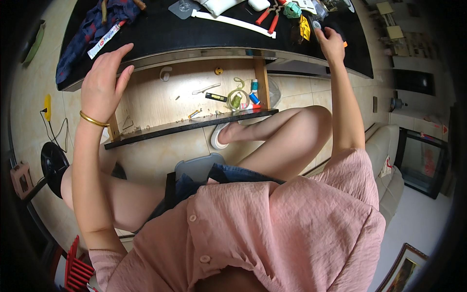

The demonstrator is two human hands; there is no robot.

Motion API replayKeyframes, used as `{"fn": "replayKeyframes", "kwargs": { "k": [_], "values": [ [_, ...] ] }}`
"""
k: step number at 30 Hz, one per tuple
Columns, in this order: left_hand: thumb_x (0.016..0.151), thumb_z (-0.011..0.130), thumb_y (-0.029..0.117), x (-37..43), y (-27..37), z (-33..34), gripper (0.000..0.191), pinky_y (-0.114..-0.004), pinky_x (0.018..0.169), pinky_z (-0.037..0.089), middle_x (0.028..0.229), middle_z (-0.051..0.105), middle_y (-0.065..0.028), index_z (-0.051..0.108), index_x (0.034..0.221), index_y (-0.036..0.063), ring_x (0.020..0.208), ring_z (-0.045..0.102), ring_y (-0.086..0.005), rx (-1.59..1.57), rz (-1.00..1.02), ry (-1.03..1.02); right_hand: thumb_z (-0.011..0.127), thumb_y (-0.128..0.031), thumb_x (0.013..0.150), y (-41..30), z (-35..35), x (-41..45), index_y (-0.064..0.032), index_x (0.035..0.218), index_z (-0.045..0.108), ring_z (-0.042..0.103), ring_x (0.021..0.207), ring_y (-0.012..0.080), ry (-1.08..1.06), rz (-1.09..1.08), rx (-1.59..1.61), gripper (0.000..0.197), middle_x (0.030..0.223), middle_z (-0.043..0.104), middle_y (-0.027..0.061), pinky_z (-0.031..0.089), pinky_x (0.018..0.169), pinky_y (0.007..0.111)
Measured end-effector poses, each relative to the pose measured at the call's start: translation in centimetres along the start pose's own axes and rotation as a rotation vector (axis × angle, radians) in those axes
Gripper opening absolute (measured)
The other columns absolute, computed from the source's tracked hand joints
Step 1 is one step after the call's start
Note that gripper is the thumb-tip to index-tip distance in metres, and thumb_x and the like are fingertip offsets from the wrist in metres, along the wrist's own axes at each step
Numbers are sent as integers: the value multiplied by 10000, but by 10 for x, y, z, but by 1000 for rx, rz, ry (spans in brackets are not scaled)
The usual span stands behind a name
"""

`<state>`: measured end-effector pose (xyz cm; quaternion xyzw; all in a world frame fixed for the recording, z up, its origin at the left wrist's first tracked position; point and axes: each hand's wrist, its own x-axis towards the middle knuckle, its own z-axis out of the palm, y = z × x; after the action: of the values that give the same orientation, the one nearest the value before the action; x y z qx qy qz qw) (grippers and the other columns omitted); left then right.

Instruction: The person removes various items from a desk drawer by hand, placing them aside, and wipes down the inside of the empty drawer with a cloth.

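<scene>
My left hand (105, 78), with a gold bangle at its wrist, hovers by the left front edge of the black tabletop (160, 40). Its fingers are apart and hold nothing. Closest to it on the top lie a white tube (105, 41) bearing writing and a dark blue patterned cloth (78, 51). My right hand (332, 47) reaches over the right part of the top, beside a small round grey-white object (316, 25) and a yellow packet (304, 28). Whether its fingertips grip anything is unclear. Below the top, a wooden drawer (157, 98) stands pulled out between my hands.
Inside the drawer lie a teal thread spool (254, 86), a blue spool (254, 98), a clear ring (232, 105) and a black stick-shaped item (216, 96). Red-handled pliers (268, 20) and a white strip (233, 23) rest on the tabletop. A grey stool (199, 166) is below me.
</scene>
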<state>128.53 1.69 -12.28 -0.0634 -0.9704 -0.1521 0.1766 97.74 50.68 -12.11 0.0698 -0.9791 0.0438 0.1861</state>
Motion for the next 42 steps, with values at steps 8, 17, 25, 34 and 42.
{"fn": "replayKeyframes", "kwargs": {
  "k": [8,17,25,34,42],
  "values": [
    [860,609,135,-8,4,-2,352,-348,827,470,1050,611,-128,564,1205,82,958,582,-284,-9,-4,-10,629,-216,810,-109,-32,-130,-18,916,658,655,751,278,-630,-369,400,227,853,673,150,511,682,395],
    [866,602,141,-1,3,2,341,-348,825,470,1036,616,-121,568,1200,81,945,584,-281,-6,17,-16,535,-126,833,-115,98,-196,-60,944,702,665,934,291,-1123,-584,-432,211,999,683,140,537,780,377],
    [867,599,139,0,4,-1,340,-344,818,469,1038,614,-120,566,1200,82,937,584,-278,-6,6,-8,558,-230,814,-117,106,-198,-36,1014,638,671,910,266,-1048,-515,-341,290,998,682,141,537,760,380],
    [823,626,108,-1,11,0,325,-353,749,472,935,601,-109,586,1144,79,859,570,-270,-29,4,12,448,-121,868,-119,122,-190,47,1171,517,646,936,304,-847,-509,-408,353,1071,599,214,546,739,355],
    [843,615,120,-5,4,-2,320,-355,786,470,972,599,-125,581,1158,75,901,572,-287,-29,35,2,453,-79,871,-111,142,-205,-25,1110,495,614,953,397,-786,-264,-151,249,1121,521,257,529,788,439]
  ]
}}
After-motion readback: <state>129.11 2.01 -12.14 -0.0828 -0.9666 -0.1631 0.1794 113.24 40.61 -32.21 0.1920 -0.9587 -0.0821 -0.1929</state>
